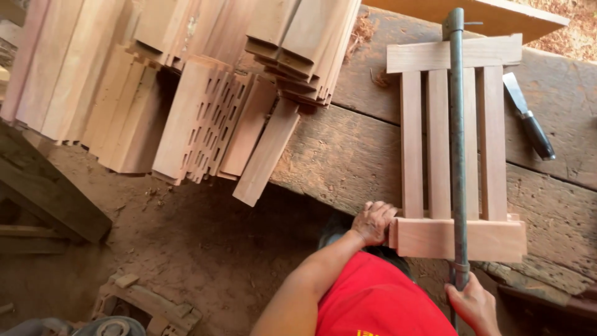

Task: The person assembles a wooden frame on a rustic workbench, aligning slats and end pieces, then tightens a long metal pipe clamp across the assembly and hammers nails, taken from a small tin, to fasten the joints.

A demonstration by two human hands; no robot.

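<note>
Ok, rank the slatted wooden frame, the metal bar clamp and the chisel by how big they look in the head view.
1. Slatted wooden frame, the largest in area.
2. Metal bar clamp, longer than the frame but thin; the right hand grips its near end, the left hand steadies the frame.
3. Chisel, clearly the smallest.

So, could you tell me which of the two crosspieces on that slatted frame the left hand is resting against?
The near crosspiece, at the bench edge closest to the person. The left hand touches its left end; the far crosspiece lies at the slats' other end, untouched.
</note>
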